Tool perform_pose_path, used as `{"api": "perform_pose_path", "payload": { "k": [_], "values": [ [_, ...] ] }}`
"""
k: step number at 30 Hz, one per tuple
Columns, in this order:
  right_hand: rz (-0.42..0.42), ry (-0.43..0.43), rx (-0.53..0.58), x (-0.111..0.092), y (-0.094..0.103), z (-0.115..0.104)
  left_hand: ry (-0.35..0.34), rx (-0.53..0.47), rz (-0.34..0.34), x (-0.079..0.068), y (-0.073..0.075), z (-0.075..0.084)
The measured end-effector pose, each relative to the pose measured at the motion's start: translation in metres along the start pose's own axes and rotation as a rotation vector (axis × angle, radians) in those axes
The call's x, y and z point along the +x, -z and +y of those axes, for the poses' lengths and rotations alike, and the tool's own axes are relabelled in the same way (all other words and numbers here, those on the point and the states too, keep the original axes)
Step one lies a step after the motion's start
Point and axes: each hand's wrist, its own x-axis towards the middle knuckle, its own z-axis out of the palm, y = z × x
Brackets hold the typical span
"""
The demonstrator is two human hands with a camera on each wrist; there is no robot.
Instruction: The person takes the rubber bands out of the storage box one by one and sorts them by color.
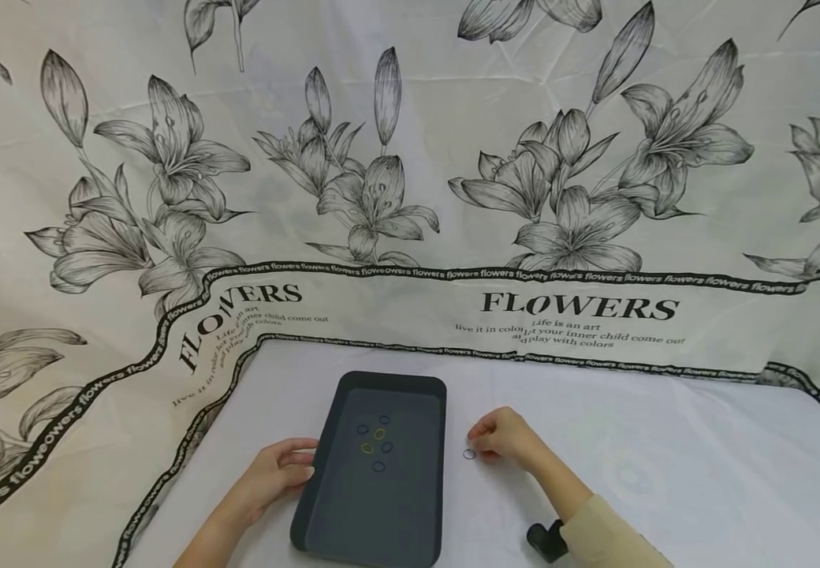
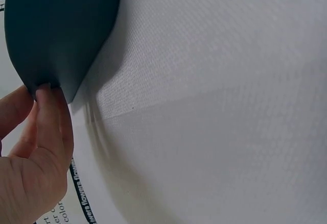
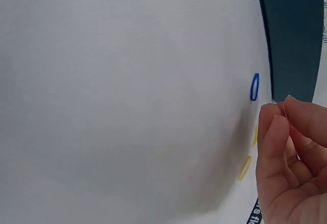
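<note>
A dark blue-grey tray (image 1: 374, 513) lies on the white cloth. My left hand (image 1: 271, 477) grips its left rim between thumb and fingers, as the left wrist view also shows. Inside the tray are several thin dark blue rings (image 1: 378, 466) and two yellow rings (image 1: 367, 449), resembling small rubber bands. My right hand (image 1: 512, 438) is just right of the tray, thumb and fingertips drawn together; whether they pinch anything is hidden. Beside it on the cloth lies a blue ring (image 3: 254, 87). Two yellow rings (image 3: 244, 168) also lie there, one partly behind the fingers.
White cloth (image 1: 665, 450) covers the tabletop, with a black-and-white printed border around it. A flower-printed fabric (image 1: 410, 197) hangs behind. By the right sleeve (image 1: 612, 532) is a small black object (image 1: 546, 542).
</note>
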Motion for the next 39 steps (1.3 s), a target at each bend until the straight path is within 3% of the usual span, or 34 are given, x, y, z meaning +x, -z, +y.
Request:
{"api": "perform_pose_path", "payload": {
  "k": [16,22,29,39],
  "values": [
    [-0.080,0.067,0.116,0.018,0.001,-0.038,-0.015,-0.017,-0.006,0.002,0.001,-0.001],
    [-0.121,0.115,0.118,0.023,-0.009,-0.055,-0.018,-0.004,-0.008,0.002,0.002,-0.004],
    [-0.131,0.094,0.133,0.029,-0.028,-0.073,-0.009,0.001,-0.001,0.003,0.002,-0.004],
    [-0.140,0.092,0.128,0.035,-0.050,-0.081,-0.001,0.001,0.004,0.004,0.002,-0.006]
  ]
}}
